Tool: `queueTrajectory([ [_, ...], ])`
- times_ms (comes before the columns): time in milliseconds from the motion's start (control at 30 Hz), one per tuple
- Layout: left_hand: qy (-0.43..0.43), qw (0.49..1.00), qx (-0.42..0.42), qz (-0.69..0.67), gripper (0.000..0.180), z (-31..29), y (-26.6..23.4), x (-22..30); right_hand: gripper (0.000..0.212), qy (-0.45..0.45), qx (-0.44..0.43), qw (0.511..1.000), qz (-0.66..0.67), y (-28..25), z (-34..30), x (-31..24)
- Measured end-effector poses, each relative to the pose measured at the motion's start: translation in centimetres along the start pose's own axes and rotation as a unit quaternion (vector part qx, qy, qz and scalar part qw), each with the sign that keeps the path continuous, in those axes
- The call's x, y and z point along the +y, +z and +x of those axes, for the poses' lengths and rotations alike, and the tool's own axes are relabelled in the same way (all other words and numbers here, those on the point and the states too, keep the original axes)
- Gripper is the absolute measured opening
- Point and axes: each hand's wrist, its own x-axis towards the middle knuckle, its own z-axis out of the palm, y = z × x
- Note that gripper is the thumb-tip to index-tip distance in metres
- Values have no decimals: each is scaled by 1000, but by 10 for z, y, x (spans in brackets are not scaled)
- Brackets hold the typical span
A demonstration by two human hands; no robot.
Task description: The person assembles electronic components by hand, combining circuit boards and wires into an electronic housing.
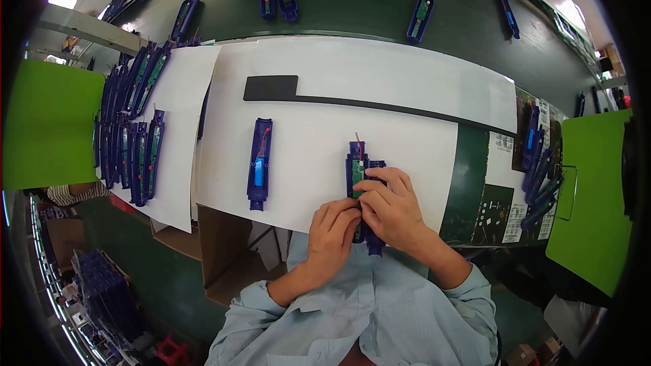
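Observation:
Near the front edge of the white work sheet (319,169) lies a dark-blue plastic housing half with a green circuit board (357,171) in it and a thin wire at its far end. My left hand (331,236) is closed around its near end, fingertips on the board side. My right hand (393,209) is bent over the right side, thumb and fingers drawn together at the board. A second blue housing half (375,247) sits partly under the right hand. Whatever small part lies between the fingertips is hidden. To the left, another blue housing half (260,186) holds a bright-blue battery and red wire.
Several housings with boards (139,156) crowd the left side of the bench, beside a green panel (54,125). More housings (539,176) are piled at the right. A black foam strip (271,88) crosses the sheet. Farther back, housings (420,18) rest on the green surface (352,0).

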Motion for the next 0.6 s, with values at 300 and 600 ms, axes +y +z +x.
queueTrajectory([
  [300, 26, 999, 44, -1, 23, -2, 13, -3, 22, -12, -5, 998, -55, -1, -4, -3],
  [600, -63, 998, 13, -28, 66, 1, 15, 2, 14, 77, -81, 990, 81, -36, 19, 3],
])
